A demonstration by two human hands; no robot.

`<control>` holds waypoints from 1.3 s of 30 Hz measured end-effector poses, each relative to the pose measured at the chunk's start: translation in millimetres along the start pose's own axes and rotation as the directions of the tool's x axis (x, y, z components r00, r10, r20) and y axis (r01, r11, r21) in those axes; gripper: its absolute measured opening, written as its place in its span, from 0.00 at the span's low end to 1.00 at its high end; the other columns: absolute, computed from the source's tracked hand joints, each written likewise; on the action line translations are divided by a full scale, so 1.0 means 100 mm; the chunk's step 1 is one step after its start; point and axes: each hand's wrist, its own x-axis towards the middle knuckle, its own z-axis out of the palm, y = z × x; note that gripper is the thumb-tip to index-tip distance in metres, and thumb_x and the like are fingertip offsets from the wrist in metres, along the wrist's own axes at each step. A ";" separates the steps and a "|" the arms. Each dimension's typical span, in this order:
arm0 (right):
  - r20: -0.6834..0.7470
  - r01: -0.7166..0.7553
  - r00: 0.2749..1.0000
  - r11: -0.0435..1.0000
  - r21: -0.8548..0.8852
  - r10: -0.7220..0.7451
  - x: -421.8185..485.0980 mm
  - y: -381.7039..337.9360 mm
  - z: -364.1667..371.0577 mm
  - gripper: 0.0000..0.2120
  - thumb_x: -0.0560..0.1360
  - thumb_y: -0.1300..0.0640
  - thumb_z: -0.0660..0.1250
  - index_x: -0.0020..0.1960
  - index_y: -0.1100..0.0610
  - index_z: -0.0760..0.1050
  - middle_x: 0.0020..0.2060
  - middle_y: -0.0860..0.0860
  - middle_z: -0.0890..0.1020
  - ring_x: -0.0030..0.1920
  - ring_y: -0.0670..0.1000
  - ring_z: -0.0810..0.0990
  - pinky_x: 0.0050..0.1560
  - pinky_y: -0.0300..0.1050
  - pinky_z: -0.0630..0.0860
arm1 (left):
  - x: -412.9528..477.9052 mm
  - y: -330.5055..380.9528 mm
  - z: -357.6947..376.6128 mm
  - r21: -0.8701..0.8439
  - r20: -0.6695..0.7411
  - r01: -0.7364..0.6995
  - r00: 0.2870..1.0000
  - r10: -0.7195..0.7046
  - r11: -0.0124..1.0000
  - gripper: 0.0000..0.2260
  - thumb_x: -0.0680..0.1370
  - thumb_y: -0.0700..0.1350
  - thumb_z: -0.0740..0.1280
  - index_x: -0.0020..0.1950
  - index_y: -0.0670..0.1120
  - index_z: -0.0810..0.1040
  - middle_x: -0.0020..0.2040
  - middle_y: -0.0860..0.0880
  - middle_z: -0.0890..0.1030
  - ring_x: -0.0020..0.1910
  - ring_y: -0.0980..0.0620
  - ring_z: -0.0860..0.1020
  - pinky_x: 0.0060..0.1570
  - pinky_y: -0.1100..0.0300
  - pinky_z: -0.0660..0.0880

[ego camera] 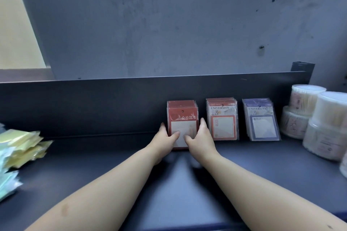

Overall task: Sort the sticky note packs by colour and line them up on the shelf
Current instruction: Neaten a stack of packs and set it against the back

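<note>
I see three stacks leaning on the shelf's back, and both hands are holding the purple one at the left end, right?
Not quite. The left hand and the right hand are holding the red stack at the left end, as the head view shows. The purple stack leans at the right end, untouched.
</note>
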 end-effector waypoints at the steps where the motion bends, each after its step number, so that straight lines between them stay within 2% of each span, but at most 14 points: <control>1: -0.025 0.034 0.999 0.999 -0.034 -0.035 -0.03 -0.04 -0.02 0.38 0.75 0.62 0.65 0.77 0.60 0.46 0.76 0.54 0.56 0.75 0.51 0.55 0.71 0.39 0.52 | -0.05 0.02 -0.03 0.038 -0.008 0.032 0.999 -0.032 0.999 0.34 0.77 0.50 0.66 0.77 0.46 0.53 0.71 0.47 0.70 0.68 0.49 0.71 0.68 0.52 0.67; 4: -0.114 0.220 0.964 0.961 -0.165 -0.240 -0.11 -0.18 -0.05 0.34 0.75 0.63 0.63 0.76 0.61 0.51 0.75 0.55 0.56 0.75 0.52 0.54 0.72 0.39 0.50 | -0.24 0.08 -0.16 0.260 -0.100 0.033 0.995 -0.007 0.965 0.34 0.78 0.49 0.64 0.78 0.44 0.50 0.77 0.47 0.59 0.75 0.48 0.59 0.72 0.56 0.59; 6: -0.106 0.392 0.897 0.885 -0.252 -0.428 -0.16 -0.30 -0.03 0.30 0.73 0.65 0.64 0.73 0.61 0.61 0.72 0.56 0.63 0.73 0.54 0.59 0.72 0.41 0.53 | -0.40 0.13 -0.30 0.424 -0.139 -0.021 0.986 0.088 0.905 0.29 0.78 0.47 0.63 0.77 0.45 0.56 0.75 0.46 0.62 0.73 0.49 0.63 0.70 0.57 0.62; 8: -0.001 0.523 0.840 0.810 -0.263 -0.543 -0.21 -0.42 0.04 0.23 0.73 0.65 0.65 0.68 0.60 0.69 0.67 0.55 0.70 0.69 0.54 0.67 0.69 0.37 0.57 | -0.57 0.15 -0.47 0.555 -0.149 -0.080 0.970 0.194 0.828 0.24 0.78 0.47 0.63 0.73 0.47 0.64 0.71 0.47 0.67 0.68 0.50 0.68 0.67 0.56 0.66; 11: 0.199 0.606 0.795 0.760 -0.235 -0.573 -0.33 -0.62 0.26 0.20 0.73 0.63 0.66 0.65 0.58 0.73 0.60 0.51 0.76 0.62 0.51 0.73 0.61 0.34 0.64 | -0.83 0.12 -0.80 0.674 -0.177 -0.108 0.937 0.302 0.730 0.17 0.77 0.47 0.63 0.67 0.48 0.72 0.66 0.50 0.72 0.64 0.52 0.71 0.63 0.56 0.69; 14: 0.333 0.633 0.763 0.745 -0.210 -0.555 -0.46 -0.80 0.59 0.22 0.75 0.59 0.66 0.68 0.54 0.69 0.58 0.49 0.77 0.60 0.48 0.74 0.59 0.35 0.66 | -1.07 0.04 -1.20 0.733 -0.234 -0.083 0.901 0.365 0.675 0.16 0.77 0.48 0.63 0.64 0.47 0.74 0.64 0.51 0.73 0.64 0.52 0.71 0.63 0.57 0.69; 18: 0.449 0.665 0.709 0.728 -0.168 -0.544 -0.66 -1.07 1.09 0.23 0.76 0.55 0.66 0.70 0.50 0.66 0.55 0.46 0.78 0.56 0.46 0.75 0.58 0.36 0.69 | -1.41 -0.10 -1.85 0.737 -0.361 -0.014 0.837 0.412 0.675 0.15 0.76 0.47 0.65 0.63 0.46 0.76 0.63 0.50 0.74 0.64 0.51 0.71 0.64 0.60 0.67; 22: 0.501 0.680 0.673 0.721 -0.131 -0.544 -0.83 -1.38 1.68 0.16 0.76 0.54 0.66 0.63 0.51 0.74 0.51 0.46 0.79 0.52 0.45 0.76 0.58 0.39 0.72 | -1.78 -0.28 -2.57 0.709 -0.489 0.060 0.761 0.428 0.703 0.14 0.76 0.45 0.66 0.61 0.46 0.77 0.62 0.49 0.75 0.62 0.49 0.72 0.64 0.62 0.65; 27: 0.504 0.547 0.741 0.834 -0.071 -0.443 -1.06 -1.78 2.38 0.12 0.77 0.50 0.65 0.58 0.51 0.76 0.46 0.45 0.80 0.47 0.46 0.78 0.52 0.38 0.72 | -2.06 -0.51 -3.43 0.666 -0.584 0.134 0.705 0.401 0.734 0.15 0.76 0.42 0.66 0.62 0.43 0.76 0.62 0.45 0.75 0.64 0.47 0.71 0.65 0.59 0.62; 30: 0.470 0.395 0.814 0.919 -0.019 -0.340 -1.14 -1.99 2.70 0.11 0.78 0.48 0.63 0.55 0.53 0.77 0.45 0.48 0.82 0.48 0.49 0.79 0.50 0.44 0.73 | -2.11 -0.67 -3.75 0.563 -0.622 0.113 0.709 0.331 0.818 0.18 0.78 0.41 0.64 0.67 0.43 0.71 0.65 0.45 0.72 0.65 0.48 0.69 0.66 0.60 0.61; 33: 0.484 0.184 0.853 0.981 0.069 -0.194 -1.15 -2.10 2.95 0.15 0.78 0.44 0.62 0.56 0.53 0.76 0.44 0.47 0.82 0.43 0.45 0.78 0.43 0.42 0.74 | -2.12 -0.81 -3.95 0.395 -0.600 0.051 0.770 0.216 0.917 0.21 0.79 0.43 0.62 0.72 0.45 0.65 0.69 0.47 0.69 0.68 0.50 0.67 0.70 0.56 0.61; 34: 0.506 0.119 0.849 0.989 0.092 -0.149 -1.15 -2.11 3.01 0.15 0.77 0.44 0.63 0.55 0.53 0.77 0.46 0.48 0.83 0.44 0.45 0.79 0.44 0.41 0.75 | -2.12 -0.86 -4.00 0.383 -0.562 0.030 0.800 0.207 0.923 0.22 0.79 0.44 0.62 0.73 0.45 0.64 0.70 0.48 0.68 0.69 0.52 0.66 0.71 0.55 0.61; 37: 0.555 -0.067 0.830 0.977 0.205 -0.059 -1.16 -2.15 3.14 0.08 0.76 0.54 0.68 0.53 0.56 0.79 0.47 0.52 0.85 0.47 0.51 0.84 0.53 0.51 0.80 | -2.12 -0.95 -4.08 0.463 -0.415 -0.024 0.877 0.240 0.886 0.21 0.79 0.45 0.63 0.72 0.46 0.65 0.69 0.50 0.68 0.70 0.54 0.64 0.69 0.63 0.58; 39: 0.532 -0.128 0.847 0.961 0.245 -0.023 -1.16 -2.18 3.16 0.07 0.76 0.58 0.68 0.51 0.59 0.80 0.47 0.55 0.85 0.46 0.54 0.84 0.52 0.53 0.80 | -2.11 -0.96 -4.11 0.498 -0.358 -0.063 0.893 0.271 0.865 0.21 0.79 0.47 0.64 0.72 0.47 0.66 0.69 0.51 0.67 0.70 0.54 0.63 0.68 0.64 0.57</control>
